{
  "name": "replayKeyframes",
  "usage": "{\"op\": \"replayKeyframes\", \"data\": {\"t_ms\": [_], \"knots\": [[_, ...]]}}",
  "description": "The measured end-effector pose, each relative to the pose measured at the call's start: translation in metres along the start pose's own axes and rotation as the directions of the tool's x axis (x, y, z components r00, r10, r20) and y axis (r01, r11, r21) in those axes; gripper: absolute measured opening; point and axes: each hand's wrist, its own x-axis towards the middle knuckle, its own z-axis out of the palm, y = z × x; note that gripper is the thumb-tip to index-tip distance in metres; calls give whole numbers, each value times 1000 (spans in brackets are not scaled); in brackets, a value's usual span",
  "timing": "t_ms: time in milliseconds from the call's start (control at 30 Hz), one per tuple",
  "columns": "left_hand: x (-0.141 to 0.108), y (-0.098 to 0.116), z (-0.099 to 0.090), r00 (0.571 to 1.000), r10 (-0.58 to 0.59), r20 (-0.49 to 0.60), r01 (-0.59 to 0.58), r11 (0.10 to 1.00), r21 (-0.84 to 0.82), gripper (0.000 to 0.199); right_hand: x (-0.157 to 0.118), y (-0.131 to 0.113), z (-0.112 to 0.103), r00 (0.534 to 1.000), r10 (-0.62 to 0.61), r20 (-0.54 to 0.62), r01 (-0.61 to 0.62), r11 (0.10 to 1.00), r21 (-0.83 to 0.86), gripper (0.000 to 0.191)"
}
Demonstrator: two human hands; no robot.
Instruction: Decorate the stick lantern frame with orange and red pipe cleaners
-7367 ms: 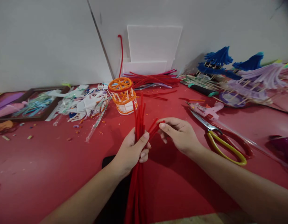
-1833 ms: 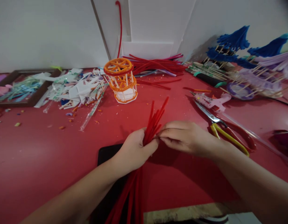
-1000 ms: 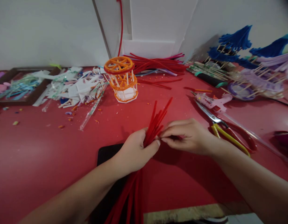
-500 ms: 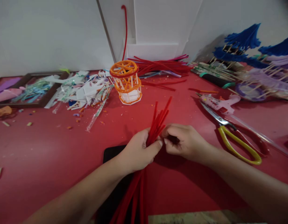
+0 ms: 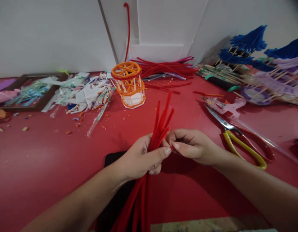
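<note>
My left hand (image 5: 145,158) is closed around a bundle of red pipe cleaners (image 5: 160,124), whose short ends fan out above the fist while the long ends hang toward the bottom edge. Right beside it, my right hand (image 5: 187,145) pinches a small red tip between thumb and forefinger, close to the left thumb. Under the left wrist and bundle lies a black flat object (image 5: 115,158), partly covered. Behind the hands stands an orange cylindrical frame (image 5: 129,84) with pale sticks and a white base.
Scissors (image 5: 229,129) and a pink glue gun (image 5: 227,108) lie to the right. More red pipe cleaners (image 5: 163,68) are piled at the back. Scraps (image 5: 88,93) and a brown frame (image 5: 40,106) sit at the left, blue-roofed stick models (image 5: 250,40) at the back right.
The thumb and forefinger of my right hand have closed on a small red tip. The bundle's upper ends have spread and now stand more upright. The view has shifted slightly.
</note>
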Motion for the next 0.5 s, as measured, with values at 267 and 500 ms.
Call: {"op": "replayKeyframes", "data": {"t_ms": [267,500], "knots": [[-4,4,2,997,-5,79,4,1000,15,25,0,-1,-1,984,-104,143,67,968,243,26],[-10,5,0,991,-13,130,13,1000,-6,24,-2,5,-9,976,-174,128,107,906,409,25]]}}
